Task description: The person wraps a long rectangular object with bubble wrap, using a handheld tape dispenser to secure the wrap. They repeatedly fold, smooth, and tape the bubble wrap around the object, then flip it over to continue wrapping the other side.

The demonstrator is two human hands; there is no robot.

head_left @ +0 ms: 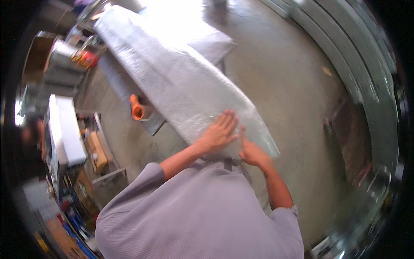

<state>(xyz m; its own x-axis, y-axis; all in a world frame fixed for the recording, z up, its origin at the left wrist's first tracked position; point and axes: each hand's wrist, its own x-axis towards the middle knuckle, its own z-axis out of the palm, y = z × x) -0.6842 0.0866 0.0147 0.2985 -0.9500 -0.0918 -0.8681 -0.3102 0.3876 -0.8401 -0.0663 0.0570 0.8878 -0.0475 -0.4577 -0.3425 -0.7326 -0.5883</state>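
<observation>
Left hand [219,131] is flat and open, fingers spread, palm pressed right onto the near end of a long bubble-wrapped panel [172,73]. Right hand [253,152] is just beside it on the same end, down at the panel's near edge, fingers curled loosely against the wrap with one finger poking up; can't really tell if it's pinching the wrap or only pushing on it, bit too blurry. The two hands are nearly touching each other.

The panel runs from the hands diagonally away toward the upper left, tilted, its far end washed out by bright light. An orange tube end [137,108] sticks out just left of the panel's middle, lower than the panel. Further left of the panel there's a white box-like unit [69,129] and cluttered shelves [97,155]. Right of the panel is bare concrete floor [293,86], and beyond that a curved metal roller door [366,77]
</observation>
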